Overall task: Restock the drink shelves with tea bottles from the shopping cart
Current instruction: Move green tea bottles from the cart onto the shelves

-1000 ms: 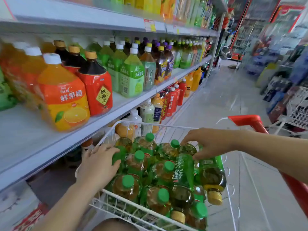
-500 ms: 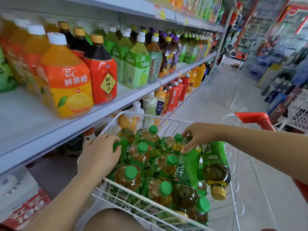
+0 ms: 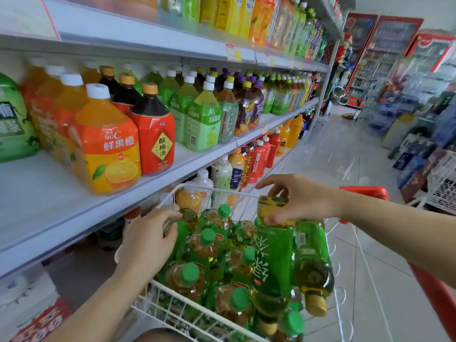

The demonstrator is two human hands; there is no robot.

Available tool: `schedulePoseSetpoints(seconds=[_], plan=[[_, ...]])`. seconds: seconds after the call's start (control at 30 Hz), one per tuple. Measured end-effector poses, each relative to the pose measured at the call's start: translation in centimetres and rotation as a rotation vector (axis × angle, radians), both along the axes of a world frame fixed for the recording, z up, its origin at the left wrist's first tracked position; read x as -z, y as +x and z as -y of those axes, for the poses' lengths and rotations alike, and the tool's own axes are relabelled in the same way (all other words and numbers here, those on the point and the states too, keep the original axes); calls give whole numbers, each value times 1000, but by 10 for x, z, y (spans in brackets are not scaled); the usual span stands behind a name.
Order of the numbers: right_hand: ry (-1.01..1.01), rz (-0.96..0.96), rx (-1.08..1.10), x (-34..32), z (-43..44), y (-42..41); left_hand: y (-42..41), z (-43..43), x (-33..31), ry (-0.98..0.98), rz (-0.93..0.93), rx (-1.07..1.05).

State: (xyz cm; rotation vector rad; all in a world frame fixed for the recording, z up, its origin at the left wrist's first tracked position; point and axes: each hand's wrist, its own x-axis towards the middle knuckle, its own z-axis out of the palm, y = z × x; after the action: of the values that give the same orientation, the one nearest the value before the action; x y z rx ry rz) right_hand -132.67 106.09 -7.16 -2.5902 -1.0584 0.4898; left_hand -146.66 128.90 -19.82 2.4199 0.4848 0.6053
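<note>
A white wire shopping cart holds several green-labelled tea bottles with green caps. My right hand grips the bottom end of an upside-down green tea bottle, lifted above the pile. Beside it lies a second inverted bottle with a yellow cap. My left hand wraps round a green bottle at the cart's left side. The middle drink shelf has bare white space at its near left end, beside an orange juice bottle.
Big red, green and purple-capped bottles fill the middle shelf further along. A lower shelf holds red and orange bottles. The cart's red handle is at right. The tiled aisle runs ahead, with stacked goods and fridges along its right side.
My right hand has pulled the upside-down bottle up out of the pile. My left hand has closed round a bottle at the cart's left. The view moved closer to the shelf.
</note>
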Motion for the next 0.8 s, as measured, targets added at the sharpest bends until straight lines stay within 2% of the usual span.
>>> schedulePoseSetpoints(seconds=[0.07, 0.13, 0.2, 0.27, 0.3, 0.37, 0.43, 0.47, 0.57, 0.67, 0.8], plan=[[165, 180, -9, -24, 3, -6, 1, 16, -18, -79, 99, 49], [395, 264, 34, -40, 5, -6, 2, 39, -40, -223, 145, 100], [583, 314, 89, -42, 5, -3, 4, 60, -57, -450, 139, 128], [713, 374, 137, -33, 6, -4, 8, 73, -67, -768, 59, 162], [775, 372, 153, -27, 6, -4, 12, 75, -70, -958, -17, 181], [898, 241, 158, -16, 6, -8, 19, 76, -72, -1364, -124, 232], [946, 38, 121, -4, 4, -14, 25, 77, -73, -1654, -57, 255], [926, 0, 73, 2, 3, -18, 28, 78, -73, -1755, 23, 244], [698, 6, -110, 14, 7, -23, 33, 83, -68, -1878, 218, 165], [240, -198, -189, 9, 31, -4, 35, 76, -53, -1786, 251, 147], [-515, 69, -369, 20, 59, 21, 33, 64, -34, -1618, 215, 159]])
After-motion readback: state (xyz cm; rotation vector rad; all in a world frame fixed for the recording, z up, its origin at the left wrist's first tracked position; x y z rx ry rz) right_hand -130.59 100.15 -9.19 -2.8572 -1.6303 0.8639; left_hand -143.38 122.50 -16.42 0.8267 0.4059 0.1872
